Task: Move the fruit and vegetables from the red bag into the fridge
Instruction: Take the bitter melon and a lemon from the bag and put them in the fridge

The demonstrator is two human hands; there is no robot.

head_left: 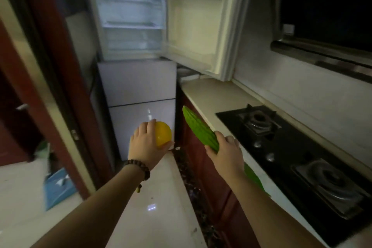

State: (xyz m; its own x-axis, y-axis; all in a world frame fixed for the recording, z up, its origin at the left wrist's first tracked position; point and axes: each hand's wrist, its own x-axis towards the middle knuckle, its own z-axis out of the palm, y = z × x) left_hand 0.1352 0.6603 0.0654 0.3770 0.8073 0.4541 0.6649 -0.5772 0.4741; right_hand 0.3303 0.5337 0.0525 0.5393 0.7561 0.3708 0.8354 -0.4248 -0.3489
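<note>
The yellow fruit [163,134] sits in the left hand [146,145], whose grip curls around it, low in front of the open fridge [130,16]. The right hand [225,153] is wrapped round a long green gourd [201,129] that points up, beside the desk [209,94].

Glossy white fridge [138,86] panels; smooth yellow fruit [164,136]; ridged matt green gourd [201,130]; glossy black glass hob [298,147], metal burners; polished floor tiles [157,197].
</note>
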